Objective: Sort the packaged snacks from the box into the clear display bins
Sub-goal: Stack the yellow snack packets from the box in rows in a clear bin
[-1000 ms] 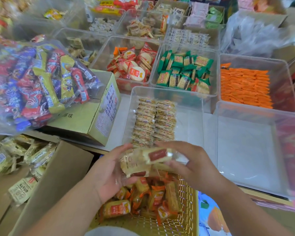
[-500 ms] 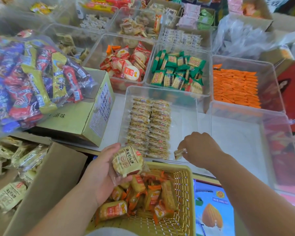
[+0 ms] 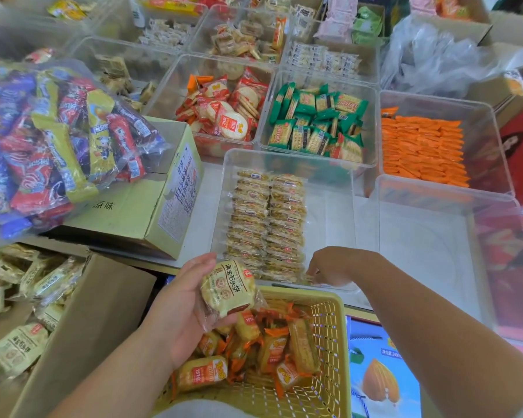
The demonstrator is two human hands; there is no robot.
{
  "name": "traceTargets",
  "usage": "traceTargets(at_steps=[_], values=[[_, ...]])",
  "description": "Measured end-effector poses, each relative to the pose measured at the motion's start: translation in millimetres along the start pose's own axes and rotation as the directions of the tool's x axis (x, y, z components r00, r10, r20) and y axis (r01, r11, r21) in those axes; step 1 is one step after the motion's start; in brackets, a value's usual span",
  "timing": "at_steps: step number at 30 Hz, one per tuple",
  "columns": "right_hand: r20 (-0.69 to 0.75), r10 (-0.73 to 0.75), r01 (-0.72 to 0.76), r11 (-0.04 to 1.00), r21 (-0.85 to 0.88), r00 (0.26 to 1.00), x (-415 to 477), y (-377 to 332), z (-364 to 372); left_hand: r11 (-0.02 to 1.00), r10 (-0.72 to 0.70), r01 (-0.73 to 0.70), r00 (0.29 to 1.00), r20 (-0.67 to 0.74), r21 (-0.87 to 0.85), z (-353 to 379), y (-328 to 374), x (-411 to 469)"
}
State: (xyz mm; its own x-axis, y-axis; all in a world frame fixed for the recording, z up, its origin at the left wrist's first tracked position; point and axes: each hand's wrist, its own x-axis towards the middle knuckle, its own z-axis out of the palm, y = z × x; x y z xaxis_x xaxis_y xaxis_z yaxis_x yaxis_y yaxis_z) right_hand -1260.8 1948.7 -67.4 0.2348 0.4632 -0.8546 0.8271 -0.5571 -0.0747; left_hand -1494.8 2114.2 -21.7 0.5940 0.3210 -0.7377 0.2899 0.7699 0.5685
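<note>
My left hand (image 3: 178,312) holds a small stack of cream-coloured biscuit packets (image 3: 228,289) above the yellow basket (image 3: 329,372). My right hand (image 3: 329,267) reaches into the near clear bin (image 3: 329,182) and pinches one packet (image 3: 310,277) at the front end of the right row. Two neat rows of the same packets (image 3: 266,224) fill the bin's left half. More of these packets lie loose in the cardboard box (image 3: 27,297) at the left.
An empty clear bin (image 3: 435,251) stands to the right. Behind are bins of red-wrapped crackers (image 3: 224,113), green packets (image 3: 317,119) and orange packets (image 3: 420,146). A bag of mixed candy bars (image 3: 52,140) rests on a green carton (image 3: 151,206). The basket holds orange-wrapped snacks (image 3: 269,348).
My right hand took a packet from the stack in my left hand, carried it forward and lowered it into the near bin. My left hand stayed over the basket.
</note>
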Motion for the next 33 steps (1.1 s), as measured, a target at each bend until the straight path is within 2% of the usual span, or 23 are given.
traceTargets(at_steps=[8,9,11,13,15,17,19,22,24,26,27,28,29,31,32,33], values=[[0.001,0.048,-0.048,0.996,0.078,0.999,1.8,-1.5,6.8,0.999,-0.026,0.026,1.0,-0.017,-0.036,4.6,5.0,-3.5],[-0.032,0.052,-0.049,0.995,0.091,0.998,-2.2,0.1,4.1,0.998,-0.033,0.032,0.999,-0.016,-0.05,5.5,6.1,-3.8],[-0.23,0.036,-0.013,0.995,0.101,0.972,-13.4,2.6,-0.1,0.995,-0.045,0.043,0.999,-0.015,-0.089,7.8,9.3,-3.8],[-0.499,-0.036,0.156,0.967,0.2,0.866,-30.4,-3.1,-0.7,0.988,-0.055,0.055,0.998,0.001,-0.142,11.2,13.6,-3.1],[-0.684,-0.162,0.476,0.828,0.298,0.711,-53.7,-17.0,-3.1,0.981,-0.066,0.072,0.997,0.039,-0.183,17.9,17.9,-2.7],[-0.784,-0.268,0.675,0.696,0.245,0.56,-72.8,-30.3,-7.0,0.98,-0.081,0.097,0.992,0.094,-0.175,27.2,21.6,-3.0],[-0.828,-0.323,0.731,0.667,0.144,0.457,-81.9,-37.0,-10.9,0.984,-0.099,0.12,0.983,0.155,-0.133,37.5,24.8,-4.1],[-0.857,-0.314,0.767,0.626,0.138,0.41,-90.3,-38.7,-17.2,0.987,-0.119,0.14,0.966,0.228,-0.074,52.4,33.0,-5.3],[-0.901,-0.233,0.77,0.619,0.152,0.365,-93.9,-32.6,-19.0,0.995,-0.101,0.104,0.958,0.27,0.004,57.2,37.9,-2.8],[-0.935,-0.099,0.711,0.678,0.187,0.34,-95.0,-20.2,-19.9,0.991,-0.025,0.001,0.984,0.177,0.135,57.5,40.1,0.6],[-0.938,-0.047,0.652,0.731,0.201,0.342,-94.9,-12.0,-20.2,0.963,0.058,-0.079,0.994,0.088,0.258,55.6,40.0,3.5],[-0.933,-0.022,0.578,0.79,0.205,0.36,-94.0,-3.0,-20.3,0.892,0.167,-0.157,0.986,0.013,0.425,52.4,39.0,6.7],[-0.918,-0.022,0.498,0.845,0.195,0.397,-92.1,5.9,-19.8,0.768,0.281,-0.212,0.959,-0.021,0.605,47.3,37.5,9.6],[-0.845,-0.045,0.319,0.935,0.152,0.533,-85.9,20.8,-17.5,0.401,0.417,-0.247,0.907,0.064,0.882,31.4,30.8,20.5],[-0.788,-0.047,0.228,0.966,0.12,0.614,-82.4,25.2,-16.2,0.228,0.417,-0.224,0.902,0.113,0.948,23.5,26.7,26.9],[-0.73,-0.047,0.149,0.986,0.075,0.682,-78.3,27.3,-14.6,0.1,0.383,-0.2,0.912,0.148,0.975,17.6,22.9,31.8]])
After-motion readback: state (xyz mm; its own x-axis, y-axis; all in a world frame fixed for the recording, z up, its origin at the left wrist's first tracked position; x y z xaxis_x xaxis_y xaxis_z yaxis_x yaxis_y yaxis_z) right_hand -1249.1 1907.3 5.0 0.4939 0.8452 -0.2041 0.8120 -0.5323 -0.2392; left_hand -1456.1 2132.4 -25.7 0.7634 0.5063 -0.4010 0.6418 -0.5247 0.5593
